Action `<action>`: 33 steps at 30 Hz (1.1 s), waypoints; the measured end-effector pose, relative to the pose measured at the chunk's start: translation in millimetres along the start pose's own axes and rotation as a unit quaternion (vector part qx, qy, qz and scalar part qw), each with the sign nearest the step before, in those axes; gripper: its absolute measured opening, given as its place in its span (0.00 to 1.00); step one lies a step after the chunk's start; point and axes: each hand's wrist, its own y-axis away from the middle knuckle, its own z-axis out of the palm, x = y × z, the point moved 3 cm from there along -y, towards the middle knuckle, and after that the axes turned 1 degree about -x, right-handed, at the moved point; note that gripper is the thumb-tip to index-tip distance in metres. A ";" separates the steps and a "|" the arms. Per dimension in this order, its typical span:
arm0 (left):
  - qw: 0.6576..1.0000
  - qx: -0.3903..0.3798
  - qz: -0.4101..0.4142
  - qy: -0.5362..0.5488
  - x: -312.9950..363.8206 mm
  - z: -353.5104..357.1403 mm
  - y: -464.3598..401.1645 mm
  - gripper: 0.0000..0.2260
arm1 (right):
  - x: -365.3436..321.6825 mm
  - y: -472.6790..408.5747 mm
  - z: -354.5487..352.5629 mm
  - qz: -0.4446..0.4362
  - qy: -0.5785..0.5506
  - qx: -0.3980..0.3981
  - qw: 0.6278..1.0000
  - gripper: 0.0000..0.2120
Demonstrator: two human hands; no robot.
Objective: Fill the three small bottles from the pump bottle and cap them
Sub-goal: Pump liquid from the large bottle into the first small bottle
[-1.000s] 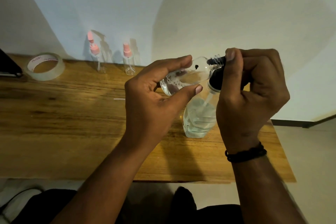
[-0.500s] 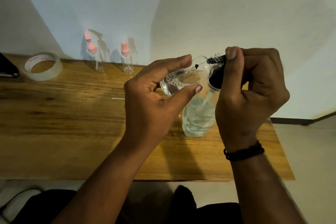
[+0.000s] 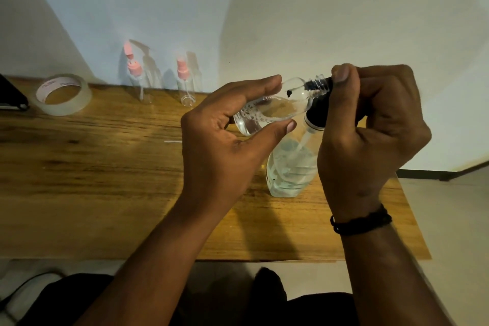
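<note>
My left hand (image 3: 225, 151) holds a small clear bottle (image 3: 275, 108) tilted on its side, its threaded neck against the black pump nozzle; bubbly liquid lies in its lower part. My right hand (image 3: 370, 135) grips the black pump head (image 3: 316, 114) of the clear pump bottle (image 3: 288, 169), which stands on the wooden table (image 3: 92, 180) partly filled with liquid. Two other small clear bottles with pink spray caps, one (image 3: 139, 79) on the left and one (image 3: 185, 85) to its right, stand by the wall at the table's back.
A roll of clear tape (image 3: 62, 95) lies at the back left, beside a dark object (image 3: 10, 95) at the frame's edge. The table's right edge runs close to my right wrist, and its front edge is below my forearms.
The view has shifted slightly; both hands keep their holds on the small bottle and pump head. Bubbly liquid stays in the tilted bottle.
</note>
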 end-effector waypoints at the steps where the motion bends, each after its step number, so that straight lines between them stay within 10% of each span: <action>1: 1.000 0.001 0.000 -0.002 -0.4 -0.4 0.3 0.22 | 0.7 1.2 0.6 0.004 0.000 -0.002 1.000 0.12; 33: 1.000 0.009 0.003 -0.013 -1.3 -1.2 0.6 0.22 | 0.4 -1.1 -0.2 0.017 -0.005 -0.017 1.000 0.15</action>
